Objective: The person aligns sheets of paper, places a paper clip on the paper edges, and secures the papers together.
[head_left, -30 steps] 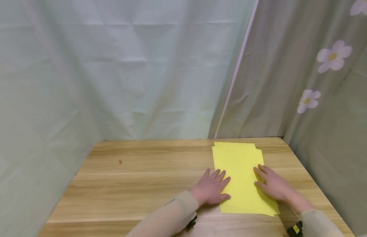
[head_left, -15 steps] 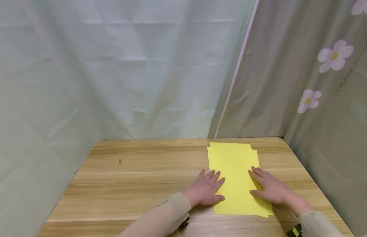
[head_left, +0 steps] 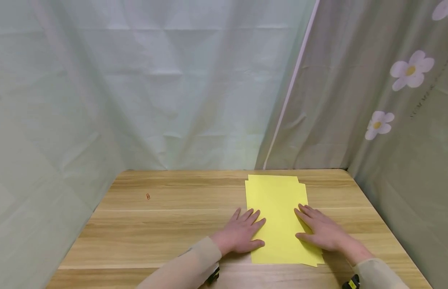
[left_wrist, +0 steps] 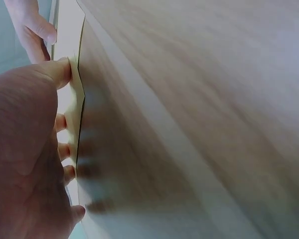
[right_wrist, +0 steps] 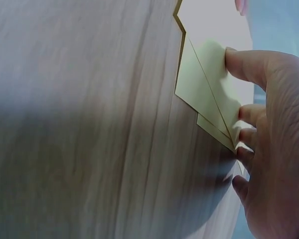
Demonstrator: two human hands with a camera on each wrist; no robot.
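Paperclip [head_left: 148,196] lies far left on the table [head_left: 166,228]. The left hand [head_left: 241,234], spread and gripping nothing, rests on the left edge of overlapping yellow sheets [head_left: 278,224] at right; the right hand [head_left: 320,230], likewise extended without grasping, touches their right edge, probably to steady the uneven layers.

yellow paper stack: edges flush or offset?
Offset. The yellow paper stack has stepped corners at its far end in the head view; the right wrist view shows separate, overlapping edges.
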